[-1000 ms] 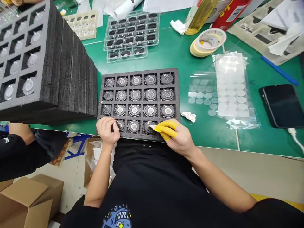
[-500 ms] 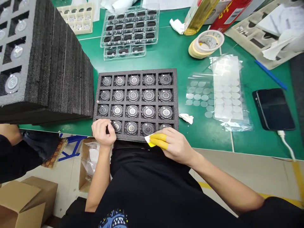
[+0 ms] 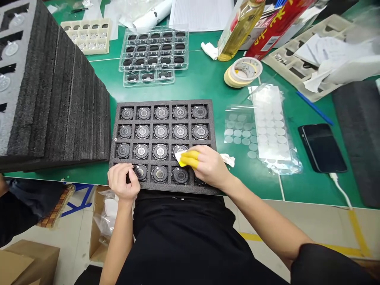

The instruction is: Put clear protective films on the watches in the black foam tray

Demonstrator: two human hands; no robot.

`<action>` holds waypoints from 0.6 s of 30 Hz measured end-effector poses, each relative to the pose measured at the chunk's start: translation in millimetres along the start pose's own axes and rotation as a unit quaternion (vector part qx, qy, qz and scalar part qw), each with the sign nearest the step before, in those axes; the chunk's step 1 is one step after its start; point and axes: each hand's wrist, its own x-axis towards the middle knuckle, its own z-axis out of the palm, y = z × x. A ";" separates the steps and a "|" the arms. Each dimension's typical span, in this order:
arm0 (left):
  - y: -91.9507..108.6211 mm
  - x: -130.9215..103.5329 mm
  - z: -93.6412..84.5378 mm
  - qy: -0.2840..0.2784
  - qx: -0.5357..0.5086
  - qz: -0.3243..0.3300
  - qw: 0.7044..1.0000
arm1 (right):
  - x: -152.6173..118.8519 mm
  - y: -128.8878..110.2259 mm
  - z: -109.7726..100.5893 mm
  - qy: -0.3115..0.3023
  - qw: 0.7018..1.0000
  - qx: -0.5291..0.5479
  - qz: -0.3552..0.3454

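A dark foam tray lies at the table's front edge, its compartments holding round black watch bodies. My left hand rests on the tray's front left corner, fingers curled; what it grips, if anything, is hidden. My right hand, with yellow covers on two fingers, pinches a white wipe. That wipe touches a watch body in the third row from the back, fourth column from the left. Part of the front right of the tray is hidden under my right hand.
Tall stacked foam trays stand at the left. Clear trays lie behind. Tape rolls, a bottle, sticker sheets, a blue stick and a phone are at the right. A crumpled tissue lies beside the tray.
My right hand has moved from the tray's front row back to the third row with the wipe. My left hand stays at the front left corner. The whole view has shifted.
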 end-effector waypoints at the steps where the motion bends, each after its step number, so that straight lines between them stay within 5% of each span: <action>1: 0.1 -0.4 0.0 -0.001 0.001 -0.004 1.000 | -2.1 -0.6 -2.4 -0.019 1.000 -0.001 -0.018; 4: 0.4 -1.0 -0.7 -0.010 0.007 -0.017 1.000 | -2.0 1.0 -9.4 -0.036 0.998 0.025 -0.044; 9: 1.2 0.9 -2.6 -0.015 0.003 -0.002 1.000 | 12.4 7.0 -5.5 0.037 0.998 0.026 -0.033; 15: 4.5 3.7 -3.7 -0.015 0.003 0.010 1.000 | 22.9 -3.8 -4.0 -0.036 0.997 0.051 -0.047; 18: 5.6 4.7 -3.9 -0.013 -0.004 0.006 1.000 | 39.6 -2.9 2.9 -0.009 0.991 0.134 -0.023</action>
